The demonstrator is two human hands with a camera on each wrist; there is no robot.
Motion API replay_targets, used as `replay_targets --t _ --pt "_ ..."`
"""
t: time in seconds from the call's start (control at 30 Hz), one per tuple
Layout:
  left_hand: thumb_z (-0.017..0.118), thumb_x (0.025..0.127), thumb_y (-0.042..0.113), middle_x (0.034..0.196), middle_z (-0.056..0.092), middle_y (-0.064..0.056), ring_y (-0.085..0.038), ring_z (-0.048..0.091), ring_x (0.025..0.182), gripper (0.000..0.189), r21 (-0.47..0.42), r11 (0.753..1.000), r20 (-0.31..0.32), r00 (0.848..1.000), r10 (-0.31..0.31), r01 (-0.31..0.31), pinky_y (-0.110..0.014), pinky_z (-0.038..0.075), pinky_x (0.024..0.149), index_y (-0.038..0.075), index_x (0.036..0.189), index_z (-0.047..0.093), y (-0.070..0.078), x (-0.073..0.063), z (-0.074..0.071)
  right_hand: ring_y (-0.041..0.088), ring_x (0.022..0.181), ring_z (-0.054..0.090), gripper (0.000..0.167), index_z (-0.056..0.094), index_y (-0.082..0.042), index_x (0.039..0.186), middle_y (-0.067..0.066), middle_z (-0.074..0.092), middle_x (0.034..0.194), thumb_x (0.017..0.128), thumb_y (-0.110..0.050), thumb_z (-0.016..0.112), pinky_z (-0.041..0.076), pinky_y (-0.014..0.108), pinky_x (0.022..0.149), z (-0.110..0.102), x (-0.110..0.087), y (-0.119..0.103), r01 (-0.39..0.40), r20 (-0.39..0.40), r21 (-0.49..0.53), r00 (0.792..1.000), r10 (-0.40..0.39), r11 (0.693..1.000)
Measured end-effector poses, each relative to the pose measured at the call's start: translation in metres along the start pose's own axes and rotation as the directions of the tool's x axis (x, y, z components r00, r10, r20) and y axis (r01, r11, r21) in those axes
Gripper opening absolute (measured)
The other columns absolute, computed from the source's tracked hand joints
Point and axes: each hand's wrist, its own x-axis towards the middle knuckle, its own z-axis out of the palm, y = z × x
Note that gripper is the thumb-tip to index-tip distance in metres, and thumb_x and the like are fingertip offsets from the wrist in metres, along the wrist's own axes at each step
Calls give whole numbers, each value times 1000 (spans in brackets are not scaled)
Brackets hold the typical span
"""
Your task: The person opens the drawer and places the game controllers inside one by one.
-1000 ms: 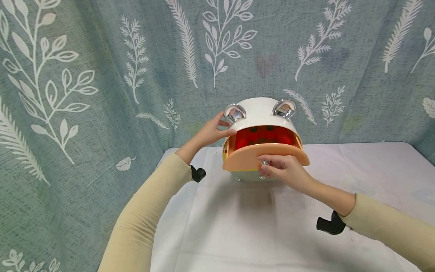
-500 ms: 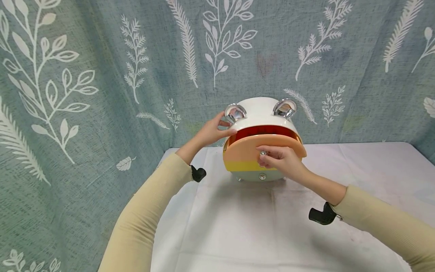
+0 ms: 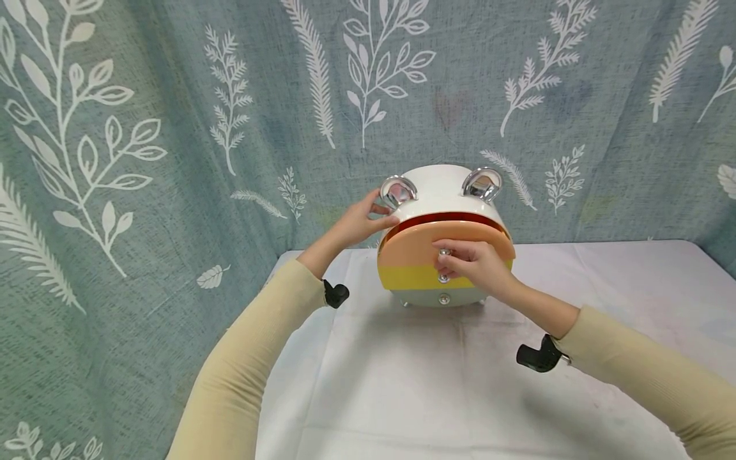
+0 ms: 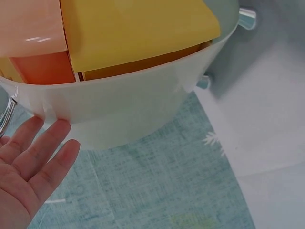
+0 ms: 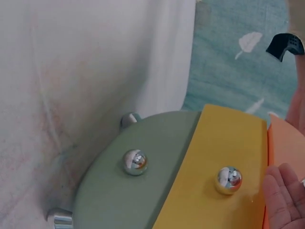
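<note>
A small rounded storage box point(image 3: 439, 184) with a white shell, chrome ears and three drawers stands on the cloth-covered table. Its top drawer point(image 3: 405, 248), peach-fronted, sits slightly out, with a narrow red gap above the front. My right hand point(image 3: 482, 263) pinches that drawer's chrome knob point(image 3: 444, 252) between thumb and fingers. On the box's left side, below the ear, my left hand point(image 3: 358, 223) rests with its thumb toward the front rim. The left wrist view shows its fingers point(image 4: 45, 143) extended against the white side wall. Underneath are a yellow drawer point(image 5: 209, 191) and a grey-green drawer point(image 5: 143, 191).
A white cloth point(image 3: 402, 390) covers the table in front of the box. Behind hangs a blue-green curtain point(image 3: 259, 96) with white leaf patterns. Short chrome feet point(image 4: 248, 19) hold the box up. Black camera mounts point(image 3: 538, 356) sit at both wrists.
My right hand has pushed the top drawer inward, away from me, so the wide red opening has narrowed to a slit and the yellow drawer shows. My left hand has stayed put.
</note>
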Motion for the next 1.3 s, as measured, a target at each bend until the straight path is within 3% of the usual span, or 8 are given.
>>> replay_targets --t 0.23,0.53,0.73,0.97,1.3 --pt "59 86 44 128 53 -7 -26 46 121 79 10 1000 -3 1000 15 -15 -45 40 96 22 147 13 -1 1 0 28 82 66 34 55 6 122 27 63 95 90 -5 57 54 35 71 -2 6 3 23 -1 -2 1000 -23 1000" --pt "58 87 44 129 53 -8 -26 46 121 79 25 999 -2 1000 22 -22 -45 39 97 21 147 13 -1 0 0 20 80 66 33 55 7 121 26 63 94 90 -4 56 54 33 71 -3 12 7 23 -5 12 1000 -23 1000" --pt "56 88 45 129 52 -8 -27 44 124 79 32 999 2 1000 19 -19 -46 37 98 20 148 12 -1 1 0 16 75 65 34 54 7 122 22 64 91 90 -5 56 54 32 70 -5 17 8 -7 -11 22 1000 7 1000" --pt "59 85 47 127 53 -8 -26 53 113 80 32 999 -4 1000 18 -18 -45 40 95 23 147 14 -1 0 0 19 73 66 37 53 2 126 24 63 96 91 -10 56 54 35 70 -8 20 6 -61 9 10 998 61 998" --pt "60 84 48 129 52 -9 -29 44 123 84 45 999 13 1000 17 -18 -46 37 97 22 148 12 -2 -3 0 22 73 67 39 53 0 126 20 65 95 91 -14 57 54 36 69 -8 21 6 -66 0 -26 998 66 998"
